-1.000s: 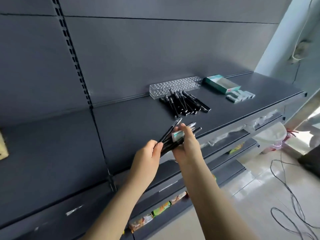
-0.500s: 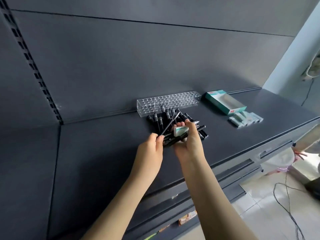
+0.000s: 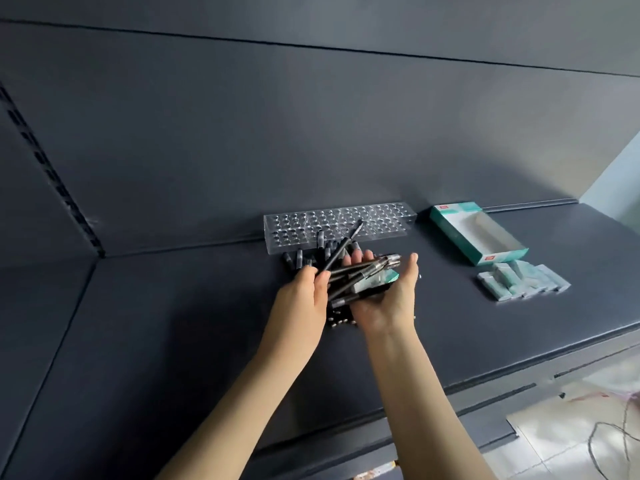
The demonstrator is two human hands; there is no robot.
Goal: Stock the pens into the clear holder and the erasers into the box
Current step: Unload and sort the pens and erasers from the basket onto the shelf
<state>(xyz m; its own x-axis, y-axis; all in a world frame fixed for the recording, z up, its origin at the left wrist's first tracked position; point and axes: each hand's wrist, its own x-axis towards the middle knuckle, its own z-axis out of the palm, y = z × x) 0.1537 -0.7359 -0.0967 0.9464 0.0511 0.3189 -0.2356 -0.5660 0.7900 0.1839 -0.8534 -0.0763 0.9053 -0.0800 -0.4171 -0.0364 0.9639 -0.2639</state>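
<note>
At back of shelf (image 3: 173, 341), clear holder (image 3: 339, 226) lies lengthwise, holes up. Loose pens (image 3: 301, 259) heaped just in front of holder. Over that heap, right hand (image 3: 384, 303) palm up, fingers nearly straight, cradles pen bundle (image 3: 363, 270) plus one eraser (image 3: 375, 281). Front-left of holder, left hand (image 3: 301, 299) pinches tilted pen (image 3: 341, 249), its upper end overlapping holder's front wall. Right of holder: box (image 3: 446, 216), open. Front-right of holder, near box: eraser pile (image 3: 523, 280).

Both bare arms are stretched out forward, hands pretty much side by side. Right hand (image 3: 384, 299) is flipped palm-up, fingers loose and spread, just cradling a bunch of pens (image 3: 363, 271). Left hand (image 3: 301, 299) is back-up, fingertips pinching a single pen (image 3: 341, 247).
</note>
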